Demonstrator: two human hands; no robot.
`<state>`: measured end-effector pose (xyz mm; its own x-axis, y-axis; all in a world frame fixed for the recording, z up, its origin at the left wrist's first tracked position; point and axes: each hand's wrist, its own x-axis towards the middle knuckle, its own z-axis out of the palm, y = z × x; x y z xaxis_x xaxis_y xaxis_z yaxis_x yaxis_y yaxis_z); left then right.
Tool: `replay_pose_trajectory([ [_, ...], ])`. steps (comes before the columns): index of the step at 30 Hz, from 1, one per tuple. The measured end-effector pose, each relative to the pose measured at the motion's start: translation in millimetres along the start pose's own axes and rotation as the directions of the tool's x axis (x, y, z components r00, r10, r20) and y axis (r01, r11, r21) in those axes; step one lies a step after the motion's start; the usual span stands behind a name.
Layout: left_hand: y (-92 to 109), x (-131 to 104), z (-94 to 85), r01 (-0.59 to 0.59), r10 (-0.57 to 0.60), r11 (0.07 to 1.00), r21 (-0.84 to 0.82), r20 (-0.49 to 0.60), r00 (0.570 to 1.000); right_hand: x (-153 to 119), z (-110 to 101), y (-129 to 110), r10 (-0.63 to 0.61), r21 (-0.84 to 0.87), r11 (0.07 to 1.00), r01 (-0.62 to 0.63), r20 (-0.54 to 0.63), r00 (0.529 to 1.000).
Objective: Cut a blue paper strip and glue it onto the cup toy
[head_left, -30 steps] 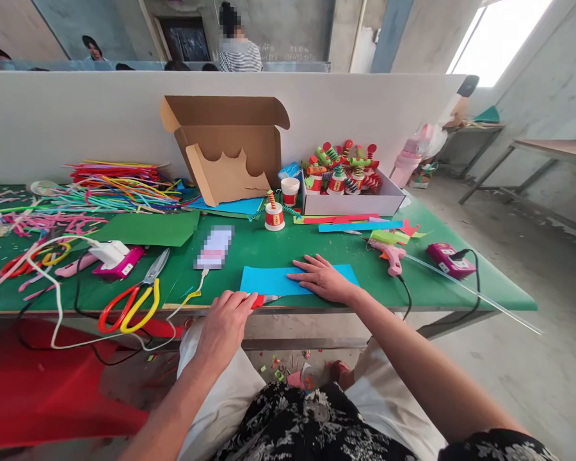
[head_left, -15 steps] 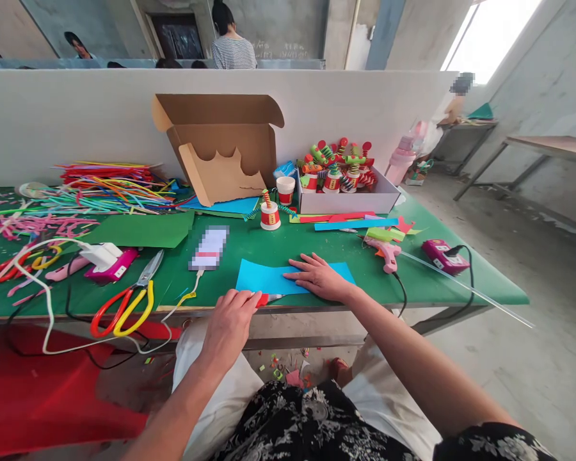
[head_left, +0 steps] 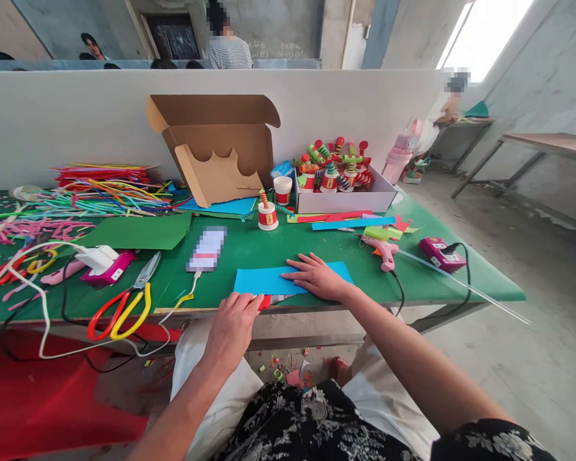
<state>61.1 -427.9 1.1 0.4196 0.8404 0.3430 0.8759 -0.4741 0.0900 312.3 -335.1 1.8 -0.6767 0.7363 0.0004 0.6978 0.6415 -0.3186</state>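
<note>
A blue paper sheet (head_left: pixel 256 280) lies near the front edge of the green table. My right hand (head_left: pixel 317 276) rests flat on its right half, fingers spread toward the left. My left hand (head_left: pixel 235 320) is closed around a red-handled utility knife (head_left: pixel 265 302), at the sheet's lower left edge. The knife's pale front end points right along the paper's near edge. A paper-cup figure (head_left: pixel 267 218) with spiral arms stands behind the sheet. To the left lies a phone (head_left: pixel 206 248) with a white cable.
Large scissors (head_left: pixel 137 298), green card (head_left: pixel 139 232) and pipe cleaners (head_left: pixel 100 192) are on the left. Behind are an open cardboard box (head_left: pixel 221 147) and a white box (head_left: pixel 348 202) of cup figures. A pink glue gun (head_left: pixel 386 253) and power block (head_left: pixel 441 255) lie right.
The blue sheet's left part lies flatter than before. The knife's front end shows longer beside the paper. The whole view has shifted slightly, and both hands stay in nearly the same places.
</note>
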Motion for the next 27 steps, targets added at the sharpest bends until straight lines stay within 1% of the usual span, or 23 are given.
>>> replay_pose_trajectory([
  [6,7.2,4.2,5.4,-0.001,0.0,1.0,0.017,0.022,1.0,-0.1,1.5,-1.5,0.004,-0.013,1.0,-0.003,0.003,1.0],
  [10,8.5,3.7,8.9,-0.006,0.006,1.0,0.011,0.028,1.0,2.0,0.9,-0.2,-0.001,0.005,1.0,0.001,0.006,1.0],
  [12,8.1,3.2,8.7,-0.007,0.007,1.0,0.018,0.028,1.0,-0.1,-4.1,5.9,-0.001,0.048,0.999,0.0,0.018,1.0],
  [14,7.8,3.2,7.4,-0.014,0.014,1.0,0.024,0.029,0.999,-7.5,-11.5,17.2,0.012,0.099,0.995,-0.011,-0.008,1.0],
  [16,7.8,3.1,5.7,-0.022,0.022,0.999,0.023,0.027,0.999,-19.9,-18.0,31.7,0.034,0.129,0.991,-0.026,-0.06,0.998],
  [18,8.0,2.6,4.2,-0.029,0.029,0.999,0.023,0.023,0.999,-34.4,-20.6,45.8,0.044,0.135,0.99,-0.033,-0.081,0.996],
  [22,11.2,1.5,3.1,-0.03,0.029,0.998,0.046,0.011,1.0,-53.9,-14.2,62.1,0.038,0.133,0.991,-0.031,-0.047,0.998],
  [27,24.5,8.4,6.5,0.004,-0.006,0.997,0.083,0.021,1.0,-54.9,-7.5,63.6,0.027,0.115,0.993,-0.02,-0.057,0.998],
])
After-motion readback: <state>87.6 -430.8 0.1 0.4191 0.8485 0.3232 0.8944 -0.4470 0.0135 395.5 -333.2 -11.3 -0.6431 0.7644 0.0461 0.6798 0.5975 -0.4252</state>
